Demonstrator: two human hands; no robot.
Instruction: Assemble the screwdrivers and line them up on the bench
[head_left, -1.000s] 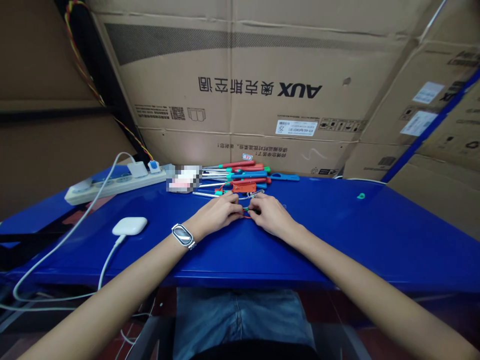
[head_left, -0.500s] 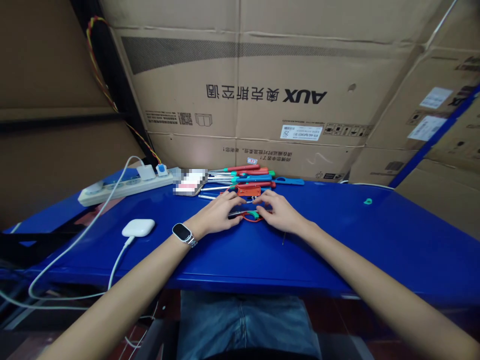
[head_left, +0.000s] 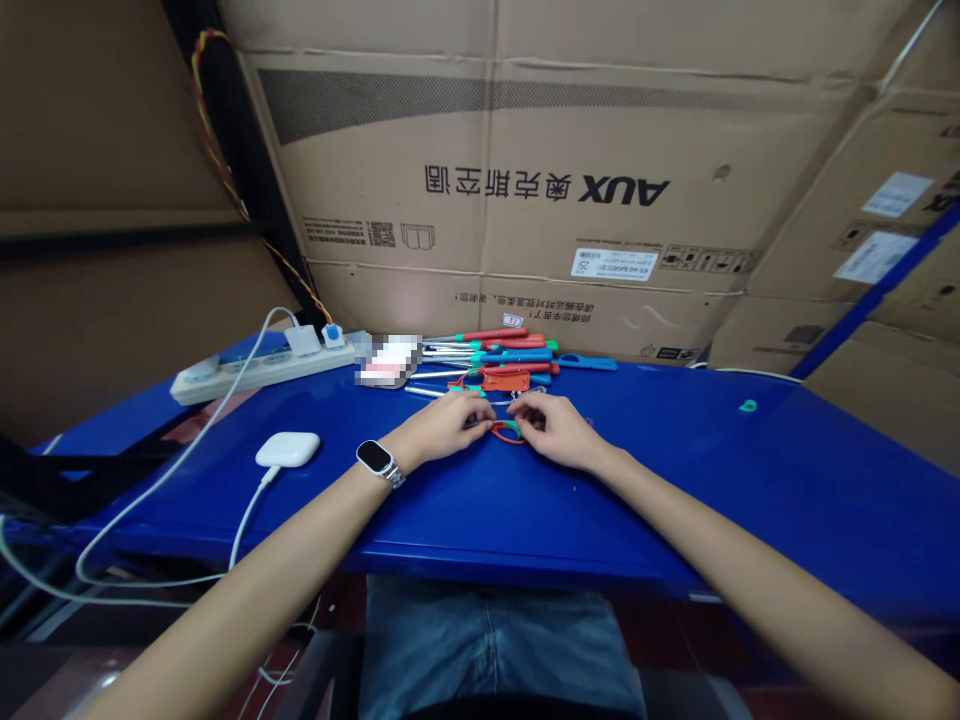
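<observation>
My left hand (head_left: 448,427) and my right hand (head_left: 553,431) rest close together on the blue table (head_left: 675,480). Both have their fingers curled and pinch a small screwdriver with a red and green handle (head_left: 508,431) that lies between them. My left wrist wears a watch (head_left: 377,460). Just behind the hands lies a pile of screwdrivers (head_left: 502,357) with red, blue and green handles, and an orange plastic holder (head_left: 504,380).
A white power strip (head_left: 255,366) lies at the back left with plugs and a white cable. A white earbud case (head_left: 288,449) sits left of my hands. A small green piece (head_left: 748,406) lies at the right. Large cardboard boxes (head_left: 525,180) stand behind the table.
The view has shifted slightly right and up. My hands stayed together on the small tool, and their fingers have drawn in closer around it.
</observation>
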